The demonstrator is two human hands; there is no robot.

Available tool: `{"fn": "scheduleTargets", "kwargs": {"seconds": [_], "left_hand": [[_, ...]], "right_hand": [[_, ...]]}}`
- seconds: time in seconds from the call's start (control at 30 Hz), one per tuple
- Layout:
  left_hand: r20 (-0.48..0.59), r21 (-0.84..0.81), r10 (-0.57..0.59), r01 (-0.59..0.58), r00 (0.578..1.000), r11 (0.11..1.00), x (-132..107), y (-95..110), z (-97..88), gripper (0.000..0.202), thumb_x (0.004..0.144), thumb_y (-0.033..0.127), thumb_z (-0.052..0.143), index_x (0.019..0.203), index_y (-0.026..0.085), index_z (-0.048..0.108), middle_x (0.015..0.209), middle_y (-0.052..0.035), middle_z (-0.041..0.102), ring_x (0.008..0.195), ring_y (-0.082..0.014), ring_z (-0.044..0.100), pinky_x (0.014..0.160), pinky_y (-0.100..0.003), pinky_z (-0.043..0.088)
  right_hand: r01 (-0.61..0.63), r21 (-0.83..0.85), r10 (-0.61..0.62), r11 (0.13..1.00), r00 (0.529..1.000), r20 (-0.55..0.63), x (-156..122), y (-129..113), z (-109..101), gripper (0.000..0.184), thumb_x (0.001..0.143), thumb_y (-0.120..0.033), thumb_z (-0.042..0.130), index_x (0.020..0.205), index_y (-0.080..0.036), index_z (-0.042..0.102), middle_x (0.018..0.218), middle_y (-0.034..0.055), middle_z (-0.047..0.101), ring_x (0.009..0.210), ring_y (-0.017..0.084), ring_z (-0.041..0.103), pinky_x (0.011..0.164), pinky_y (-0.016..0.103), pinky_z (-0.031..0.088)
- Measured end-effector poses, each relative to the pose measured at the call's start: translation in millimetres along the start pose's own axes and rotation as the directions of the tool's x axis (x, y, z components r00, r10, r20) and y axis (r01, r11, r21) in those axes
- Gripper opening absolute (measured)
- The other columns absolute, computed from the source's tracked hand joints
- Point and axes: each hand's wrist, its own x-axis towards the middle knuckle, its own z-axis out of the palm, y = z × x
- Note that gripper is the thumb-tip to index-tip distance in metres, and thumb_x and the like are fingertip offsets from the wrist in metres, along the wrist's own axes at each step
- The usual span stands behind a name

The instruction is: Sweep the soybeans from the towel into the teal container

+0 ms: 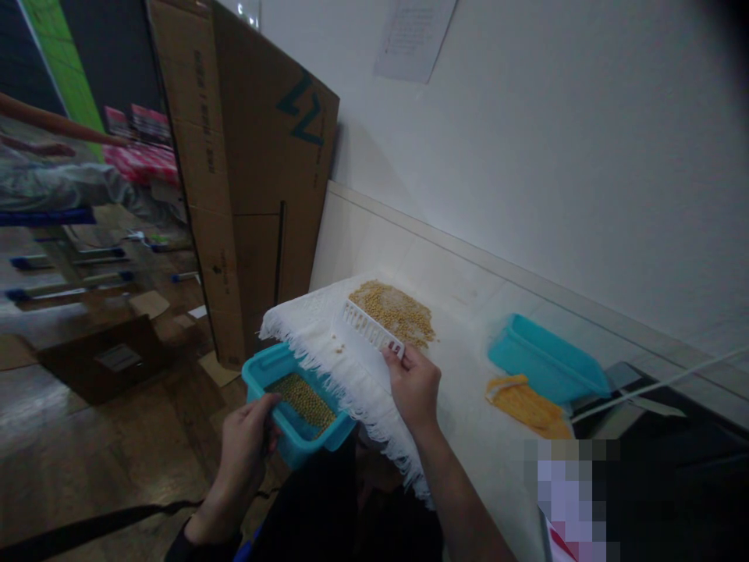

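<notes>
My left hand [249, 437] is closed on the near rim of a blue plastic container [286, 437], which hangs just below the table's front edge. Yellowish beans [301, 402] lie inside it. Over the table, my right hand [414, 386] pinches one end of a white slotted plastic strip [363, 326]. Its far side is against a spread of loose yellow beans [398, 308], partly covering them. Beneath the strip lies a white fringed cloth [310, 316], draped over the edge above the container. A few single beans rest on the cloth.
On the table [462, 289] at right are another blue container [544, 359], a folded yellow cloth [527, 402] and a dark object with a pale cord. A tall cardboard box [263, 156] stands left. Beyond it, another person's arm [58, 121] shows beside a bench.
</notes>
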Motion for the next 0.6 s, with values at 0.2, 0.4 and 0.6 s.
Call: {"fn": "scheduleTargets", "kwargs": {"seconds": [0.2, 0.4, 0.6], "left_hand": [[0.024, 0.02, 0.001, -0.002, 1.0, 1.0, 2, 3, -2.2, 0.038, 0.066, 0.041, 0.064, 0.039, 0.021, 0.047, 0.026, 0.0073, 0.042, 0.023, -0.0077, 0.034, 0.027, -0.019, 0.022], [0.053, 0.032, 0.003, -0.005, 0.999, 0.999, 1, 7, -4.2, 0.039, 0.067, 0.042, 0.065, 0.04, 0.021, 0.047, 0.025, 0.0071, 0.042, 0.023, -0.0077, 0.032, 0.027, -0.019, 0.021], [0.071, 0.032, 0.031, -0.033, 0.997, 0.999, 5, 11, -7.2, 0.039, 0.067, 0.042, 0.066, 0.041, 0.02, 0.048, 0.027, 0.0067, 0.043, 0.023, -0.0077, 0.035, 0.027, -0.019, 0.022]], "right_hand": [[-0.016, 0.045, 0.015, 0.999, 1.0, 0.005, -4, -6, 7, 0.024, 0.085, -0.035, 0.056, 0.079, -0.015, 0.068, 0.071, 0.0054, 0.071, 0.059, 0.015, 0.062, 0.061, 0.023, 0.047], [-0.014, 0.067, 0.012, 0.998, 0.999, 0.031, -10, -11, 5, 0.024, 0.086, -0.035, 0.055, 0.081, -0.015, 0.068, 0.071, 0.0048, 0.07, 0.061, 0.015, 0.063, 0.062, 0.023, 0.047], [-0.006, 0.083, 0.002, 0.997, 0.999, 0.046, -11, -13, 7, 0.025, 0.086, -0.036, 0.054, 0.081, -0.016, 0.068, 0.069, 0.0032, 0.068, 0.061, 0.015, 0.062, 0.06, 0.022, 0.046]]}}
